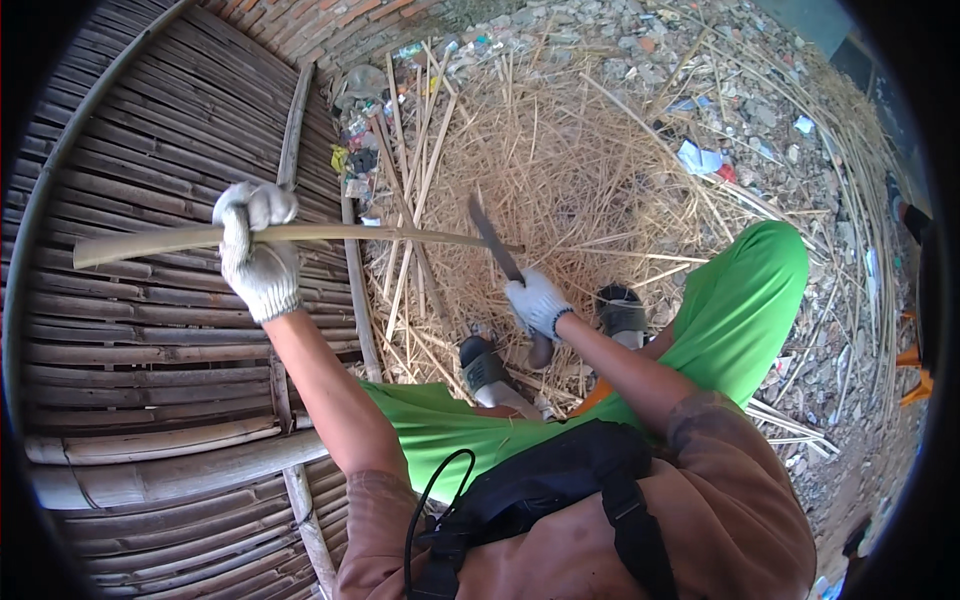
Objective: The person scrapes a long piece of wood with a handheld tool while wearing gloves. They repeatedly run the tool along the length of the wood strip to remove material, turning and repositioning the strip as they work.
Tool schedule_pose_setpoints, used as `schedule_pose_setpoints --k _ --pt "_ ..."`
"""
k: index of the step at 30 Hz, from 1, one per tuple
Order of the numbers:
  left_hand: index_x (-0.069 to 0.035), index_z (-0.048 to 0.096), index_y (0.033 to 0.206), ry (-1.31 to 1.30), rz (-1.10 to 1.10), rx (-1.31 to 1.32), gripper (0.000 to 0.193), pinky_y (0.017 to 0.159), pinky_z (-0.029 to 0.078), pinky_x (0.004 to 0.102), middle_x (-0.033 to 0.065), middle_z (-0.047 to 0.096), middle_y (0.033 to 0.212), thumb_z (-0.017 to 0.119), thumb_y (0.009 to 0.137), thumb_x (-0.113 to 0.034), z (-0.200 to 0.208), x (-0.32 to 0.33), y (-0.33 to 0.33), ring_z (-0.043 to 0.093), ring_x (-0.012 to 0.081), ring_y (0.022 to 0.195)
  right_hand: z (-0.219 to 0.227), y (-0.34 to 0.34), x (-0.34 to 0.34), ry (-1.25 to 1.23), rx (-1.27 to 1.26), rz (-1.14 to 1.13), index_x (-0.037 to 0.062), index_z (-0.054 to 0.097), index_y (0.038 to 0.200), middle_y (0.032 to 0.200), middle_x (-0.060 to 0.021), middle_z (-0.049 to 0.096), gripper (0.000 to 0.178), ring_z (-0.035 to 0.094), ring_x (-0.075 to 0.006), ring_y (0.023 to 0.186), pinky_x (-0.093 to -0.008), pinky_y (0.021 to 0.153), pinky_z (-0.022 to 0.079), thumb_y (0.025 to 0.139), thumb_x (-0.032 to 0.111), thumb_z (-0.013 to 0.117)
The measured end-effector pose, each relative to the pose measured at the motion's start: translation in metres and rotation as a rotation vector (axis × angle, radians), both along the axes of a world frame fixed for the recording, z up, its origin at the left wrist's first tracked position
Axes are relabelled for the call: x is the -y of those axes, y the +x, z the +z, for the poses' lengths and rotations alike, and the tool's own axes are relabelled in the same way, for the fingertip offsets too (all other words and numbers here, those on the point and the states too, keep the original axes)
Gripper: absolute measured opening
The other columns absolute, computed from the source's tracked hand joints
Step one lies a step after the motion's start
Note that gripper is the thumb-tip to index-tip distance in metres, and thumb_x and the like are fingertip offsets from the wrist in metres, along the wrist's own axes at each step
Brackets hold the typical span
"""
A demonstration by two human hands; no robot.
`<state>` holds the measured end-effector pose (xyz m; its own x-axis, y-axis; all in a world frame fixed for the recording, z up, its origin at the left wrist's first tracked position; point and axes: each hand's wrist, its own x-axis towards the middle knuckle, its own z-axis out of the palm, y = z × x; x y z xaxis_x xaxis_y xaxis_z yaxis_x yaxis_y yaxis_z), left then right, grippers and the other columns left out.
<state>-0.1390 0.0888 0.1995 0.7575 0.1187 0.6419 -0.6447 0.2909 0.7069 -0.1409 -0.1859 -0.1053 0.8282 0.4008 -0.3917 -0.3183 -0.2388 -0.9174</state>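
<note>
My left hand [258, 245], in a white knit glove, is closed around a long bamboo strip [335, 232] held nearly level. The strip's wider end juts out to the left, and its thin end runs right, passing behind or against the blade of a knife [489, 234]. My right hand [537, 303], also gloved, grips this long dark knife, its blade pointing up and slightly left. A rounded brown handle end [541, 352] shows below the right glove. Whether the blade touches the strip I cannot tell.
A slatted bamboo panel [170, 330] fills the left side. Shavings [570, 170] heap the ground ahead, with several split strips [408, 190] beside the panel. Rubble and litter [700, 158] spread beyond. My sandalled feet [487, 368] are close below the knife. A brick wall [310, 35] stands far back.
</note>
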Motion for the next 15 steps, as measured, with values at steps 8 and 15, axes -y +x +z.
schedule_pose_setpoints --k 8,15 --pt "-0.003 0.070 0.095 -0.194 0.058 0.086 0.014 0.052 0.030 0.0311 -0.0030 0.041 0.059 0.064 0.100 -0.015 -0.030 -0.006 -0.048 0.033 0.0126 0.050 0.032 -0.007 -0.056 0.688 -0.472 0.091 0.0056 0.063 0.092 0.063 -0.0063 0.061 0.034 0.057 -0.0197 0.043 -0.0344 0.040 0.050 0.108 0.032 0.050" --pt "-0.002 0.071 0.098 -0.144 0.009 0.078 0.013 0.053 0.032 0.0312 -0.0031 0.041 0.058 0.063 0.099 -0.012 -0.026 -0.012 -0.056 0.034 0.0123 0.050 0.082 -0.026 -0.075 0.865 -0.528 0.211 0.0064 0.062 0.089 0.061 -0.0061 0.061 0.033 0.055 -0.0187 0.040 -0.0359 0.037 0.051 0.108 0.029 0.048"
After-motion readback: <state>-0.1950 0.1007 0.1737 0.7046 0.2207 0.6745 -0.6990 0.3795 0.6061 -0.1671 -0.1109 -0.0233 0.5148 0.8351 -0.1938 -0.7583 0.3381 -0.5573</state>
